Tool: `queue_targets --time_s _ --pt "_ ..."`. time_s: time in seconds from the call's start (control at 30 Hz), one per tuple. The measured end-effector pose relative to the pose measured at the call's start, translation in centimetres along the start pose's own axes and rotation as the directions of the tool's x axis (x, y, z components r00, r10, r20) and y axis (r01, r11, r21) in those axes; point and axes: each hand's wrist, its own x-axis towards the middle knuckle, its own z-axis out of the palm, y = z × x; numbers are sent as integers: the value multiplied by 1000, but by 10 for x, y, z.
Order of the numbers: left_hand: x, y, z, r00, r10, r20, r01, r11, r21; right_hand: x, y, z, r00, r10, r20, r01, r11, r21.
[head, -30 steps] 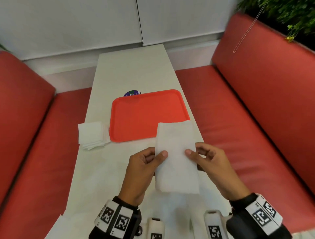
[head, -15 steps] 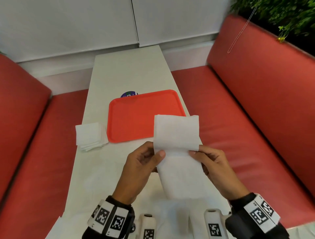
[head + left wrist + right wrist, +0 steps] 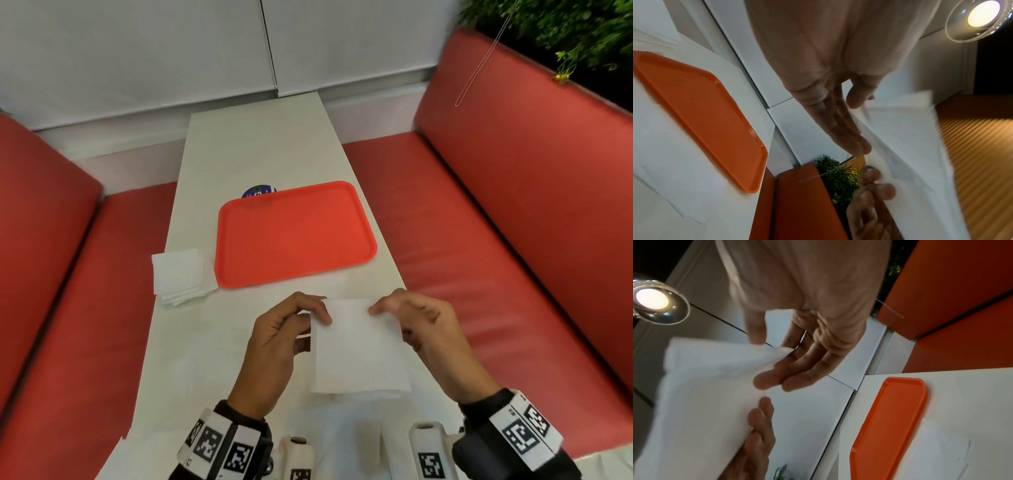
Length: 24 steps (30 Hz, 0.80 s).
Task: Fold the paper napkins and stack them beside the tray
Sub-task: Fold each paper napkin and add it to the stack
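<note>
A white paper napkin (image 3: 359, 346), folded to a short rectangle, is held just above the white table (image 3: 260, 150) between both hands. My left hand (image 3: 322, 317) pinches its far left corner, thumb on top. My right hand (image 3: 376, 310) pinches the far right corner. The left wrist view has the thumb (image 3: 857, 97) above the napkin (image 3: 910, 138) and the fingers beneath it. In the right wrist view the thumb (image 3: 756, 332) and fingers (image 3: 789, 376) clasp the napkin (image 3: 705, 386). The orange tray (image 3: 294, 236) lies beyond, with a stack of folded napkins (image 3: 181, 274) at its left.
Red bench seats (image 3: 479, 257) flank the narrow table on both sides. A purple round sticker (image 3: 258, 191) peeks out behind the tray. Flat white sheets (image 3: 342, 431) lie on the table near its front edge. A plant (image 3: 565, 31) hangs over the right backrest.
The napkin's far half has come down toward me, so it is now about half as long. Both hands shifted from its long edges to its far corners.
</note>
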Motion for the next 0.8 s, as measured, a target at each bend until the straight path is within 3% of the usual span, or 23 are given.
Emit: queue_targets --time_s 0.07,0.33,0.4,0.7,0.8 --pt "-1 3 2 1000 -17 -20 16 998 -56 0 0 3 999 -53 10 53 997 -52" --pt "-1 3 -4 974 -197 -108 175 968 -183 1 -2 8 999 -6 39 5 1000 25" --pt "-1 1 -4 970 -226 -87 213 967 -140 0 -2 9 999 6 44 -8 999 39" --pt "-2 2 0 980 -158 -124 157 987 -23 -2 0 20 998 34 50 -34 999 -11" --pt "-6 1 -4 991 -73 -109 80 995 64 -1 -2 25 999 52 6 -50 990 -133"
